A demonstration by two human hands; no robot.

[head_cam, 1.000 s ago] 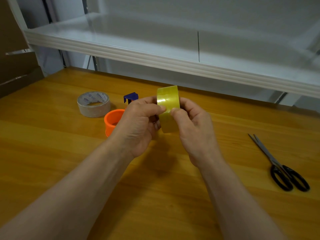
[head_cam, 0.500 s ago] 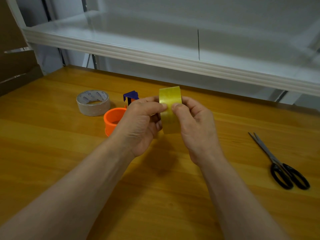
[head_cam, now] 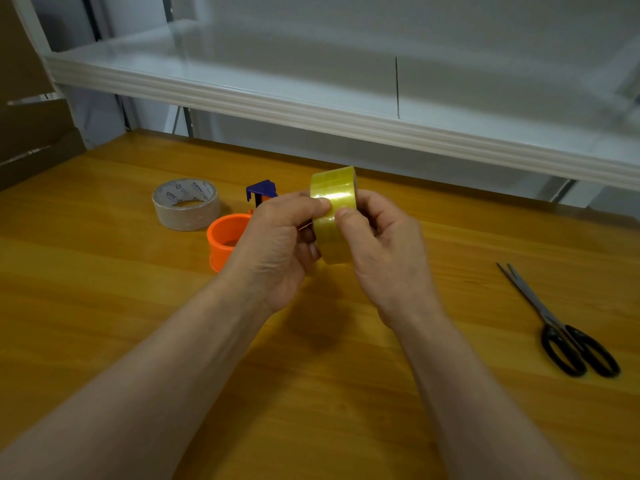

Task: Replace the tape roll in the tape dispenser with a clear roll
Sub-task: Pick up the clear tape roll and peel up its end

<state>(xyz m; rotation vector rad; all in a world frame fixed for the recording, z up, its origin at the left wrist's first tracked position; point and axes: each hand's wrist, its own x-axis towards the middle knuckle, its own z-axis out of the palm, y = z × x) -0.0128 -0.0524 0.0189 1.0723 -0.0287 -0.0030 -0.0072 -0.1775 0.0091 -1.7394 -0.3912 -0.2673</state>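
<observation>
Both hands hold a clear, yellowish tape roll [head_cam: 333, 195] upright above the middle of the wooden table [head_cam: 104, 306]. My left hand [head_cam: 277, 244] grips it from the left, thumb on the outer band. My right hand [head_cam: 384, 244] grips it from the right, its thumb pressed on the band beside the left thumb. Behind my left hand stands the orange tape dispenser [head_cam: 225, 240] with its dark blue cutter head [head_cam: 261, 190]; part of it is hidden by the hand. A greyish printed tape roll [head_cam: 187, 204] lies flat to the dispenser's left.
Black-handled scissors [head_cam: 561, 327] lie on the table at the right. A white shelf edge [head_cam: 346, 123] overhangs the table's back. Cardboard [head_cam: 31, 133] leans at the far left.
The clear roll and both hands stay in nearly the same place; both thumbs have shifted slightly along the roll's outer band.
</observation>
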